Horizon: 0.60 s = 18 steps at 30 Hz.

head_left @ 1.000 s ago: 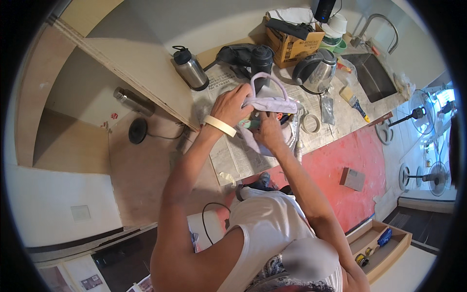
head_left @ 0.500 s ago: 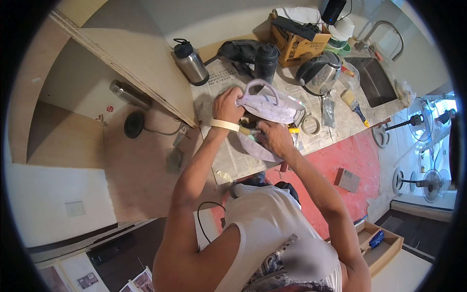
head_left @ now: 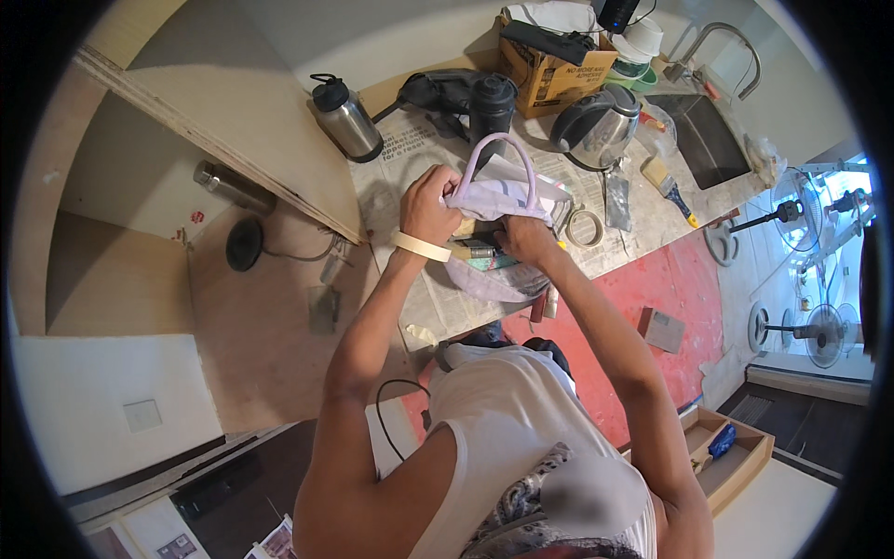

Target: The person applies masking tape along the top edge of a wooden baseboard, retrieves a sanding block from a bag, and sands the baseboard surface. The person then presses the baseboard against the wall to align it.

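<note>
A pale lavender cloth bag (head_left: 495,282) with a looped handle (head_left: 504,140) sits on the newspaper-covered counter, its mouth held apart. My left hand (head_left: 431,203) is closed on the bag's left rim. Around that wrist is a cream ring (head_left: 421,247) that looks like a roll of masking tape. My right hand (head_left: 531,240) reaches into the bag mouth, its fingers hidden by the cloth and contents. Beside it inside the bag, a brush-like tool (head_left: 473,252) with a metal band shows in part. A tape roll (head_left: 585,227) lies just right of the bag.
Behind the bag stand a steel flask (head_left: 349,121), a black bottle (head_left: 491,109), a cardboard box (head_left: 559,79) and a kettle (head_left: 601,130). To the right are a paintbrush (head_left: 669,189) and a sink (head_left: 700,140). A wooden panel (head_left: 307,140) rises at left; a block (head_left: 661,330) lies on the red floor.
My right hand has gone deeper into the bag and its fingers are now hidden. The bag's handle stands more upright. The whole view has shifted slightly.
</note>
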Tool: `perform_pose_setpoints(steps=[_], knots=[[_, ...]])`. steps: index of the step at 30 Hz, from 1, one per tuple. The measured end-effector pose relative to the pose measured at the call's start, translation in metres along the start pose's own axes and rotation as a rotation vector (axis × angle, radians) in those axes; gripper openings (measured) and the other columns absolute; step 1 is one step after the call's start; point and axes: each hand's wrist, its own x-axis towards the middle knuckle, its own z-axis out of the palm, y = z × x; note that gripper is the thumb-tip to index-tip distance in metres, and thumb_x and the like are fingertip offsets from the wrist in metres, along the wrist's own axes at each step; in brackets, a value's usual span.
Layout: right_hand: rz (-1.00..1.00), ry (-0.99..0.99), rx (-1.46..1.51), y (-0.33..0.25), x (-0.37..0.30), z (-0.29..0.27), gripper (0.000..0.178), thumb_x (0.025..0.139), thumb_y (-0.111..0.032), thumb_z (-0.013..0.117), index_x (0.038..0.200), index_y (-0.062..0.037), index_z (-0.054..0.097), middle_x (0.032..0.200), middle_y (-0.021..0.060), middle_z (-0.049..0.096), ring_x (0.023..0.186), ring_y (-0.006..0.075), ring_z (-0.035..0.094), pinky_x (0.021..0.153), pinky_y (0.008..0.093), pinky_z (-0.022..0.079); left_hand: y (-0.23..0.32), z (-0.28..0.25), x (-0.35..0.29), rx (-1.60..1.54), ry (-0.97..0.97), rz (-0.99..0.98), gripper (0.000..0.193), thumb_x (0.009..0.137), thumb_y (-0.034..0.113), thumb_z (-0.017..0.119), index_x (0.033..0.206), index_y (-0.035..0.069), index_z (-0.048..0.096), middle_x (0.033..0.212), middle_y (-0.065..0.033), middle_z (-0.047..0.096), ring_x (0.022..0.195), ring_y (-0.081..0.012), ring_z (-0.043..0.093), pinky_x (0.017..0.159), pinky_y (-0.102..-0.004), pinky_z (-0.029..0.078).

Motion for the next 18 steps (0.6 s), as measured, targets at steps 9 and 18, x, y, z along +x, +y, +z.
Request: perform_pose_setpoints(steps=[9, 18], knots=[[-0.069, 0.218, -0.202, 0.026, 0.024, 0.055, 0.026, 0.087, -0.033, 0.063, 0.093, -0.0101, 0.074, 0.088, 0.0176, 0.073, 0.078, 0.0344, 0.070, 0.070, 0.0471, 0.053, -0.004, 0.013, 0.005, -0.006, 0.006, -0.063, 0.026, 0.067, -0.009, 0.063, 0.090, 0.003, 0.057, 0.080, -0.0121, 0.060, 0.074, -0.0323, 0.062, 0.067, -0.0409, 0.049], [-0.002, -0.105, -0.074, -0.007, 0.026, -0.009, 0.033, 0.081, -0.030, 0.073, 0.097, -0.0012, 0.068, 0.093, 0.0235, 0.069, 0.088, 0.0410, 0.066, 0.082, 0.0486, 0.051, -0.001, 0.002, -0.003, 0.027, 0.051, -0.020, 0.026, 0.067, -0.009, 0.064, 0.090, 0.002, 0.058, 0.085, -0.0125, 0.061, 0.076, -0.0321, 0.063, 0.069, -0.0404, 0.050]])
